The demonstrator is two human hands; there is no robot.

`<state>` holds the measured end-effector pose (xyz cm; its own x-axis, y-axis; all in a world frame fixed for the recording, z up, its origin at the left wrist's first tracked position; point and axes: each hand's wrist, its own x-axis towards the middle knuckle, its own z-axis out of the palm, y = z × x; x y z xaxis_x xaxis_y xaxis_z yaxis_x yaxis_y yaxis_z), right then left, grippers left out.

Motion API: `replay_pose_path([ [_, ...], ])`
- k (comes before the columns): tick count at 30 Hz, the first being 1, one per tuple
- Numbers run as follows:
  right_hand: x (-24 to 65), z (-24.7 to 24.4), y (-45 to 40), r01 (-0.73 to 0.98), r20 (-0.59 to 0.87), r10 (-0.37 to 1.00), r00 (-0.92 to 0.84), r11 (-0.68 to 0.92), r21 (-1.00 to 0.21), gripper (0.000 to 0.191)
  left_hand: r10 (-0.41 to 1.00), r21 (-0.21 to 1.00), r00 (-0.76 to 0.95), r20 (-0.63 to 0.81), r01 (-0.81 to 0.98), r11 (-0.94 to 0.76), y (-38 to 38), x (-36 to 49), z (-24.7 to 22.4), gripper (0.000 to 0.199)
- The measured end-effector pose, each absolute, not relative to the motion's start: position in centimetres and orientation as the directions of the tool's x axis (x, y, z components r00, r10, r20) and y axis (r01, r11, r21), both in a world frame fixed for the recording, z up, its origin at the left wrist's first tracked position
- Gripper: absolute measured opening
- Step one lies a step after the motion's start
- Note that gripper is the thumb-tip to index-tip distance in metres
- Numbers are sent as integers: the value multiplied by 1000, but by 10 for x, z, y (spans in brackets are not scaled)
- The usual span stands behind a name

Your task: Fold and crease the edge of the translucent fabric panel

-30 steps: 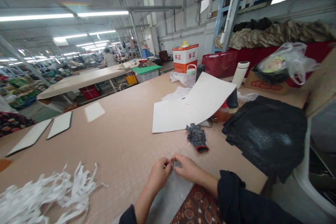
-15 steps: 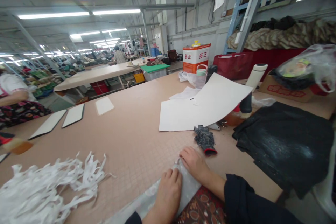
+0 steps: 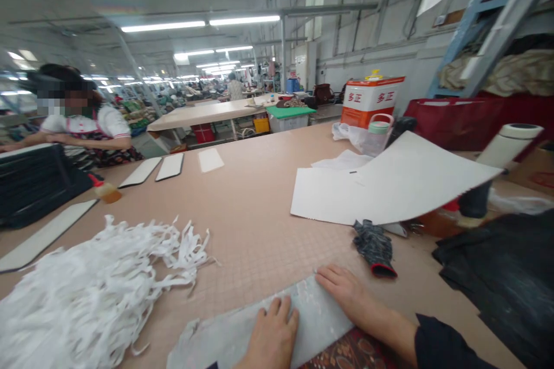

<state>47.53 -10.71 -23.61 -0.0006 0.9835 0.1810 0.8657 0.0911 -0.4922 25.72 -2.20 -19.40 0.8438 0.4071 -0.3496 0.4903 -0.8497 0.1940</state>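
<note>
Grey cloth (image 3: 229, 331) lies along the near side of the tabletop (image 3: 255, 196), mostly flat; left end creased, so flattening looks incomplete there. Left hand (image 3: 272, 331) palm-down on it, grip loosely spread. Right hand (image 3: 346, 294) at the far corner, fingers together; whether they pinch, I can't tell. Open room beyond; white strips (image 3: 99, 288) crowd left, glove (image 3: 373, 247) and white sheet (image 3: 372, 190) right.
</note>
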Motion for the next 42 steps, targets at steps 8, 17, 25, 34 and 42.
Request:
replay_pose_path([
  [8, 494, -243, -61, 857, -126, 987, -104, 25, -515, 28, 683, 117, 666, -298, 736, -667, 6, 125, -192, 46],
  [17, 313, -205, 79, 804, 98, 952, -291, 299, -514, 26, 836, 126, 546, 61, 826, -549, 43, 89, -194, 40],
  [25, 281, -211, 103, 846, 11, 988, -157, 141, -514, 19, 869, 107, 466, 165, 867, -486, 112, 113, -209, 49],
  [34, 469, -218, 10, 571, -361, 930, 66, -332, -751, 19, 900, 56, 402, 168, 908, -416, 155, 85, -193, 30],
  [42, 451, -168, -50, -265, -401, 911, 97, -365, -892, 25, 908, 49, 377, 183, 919, -391, 153, 127, -174, 35],
])
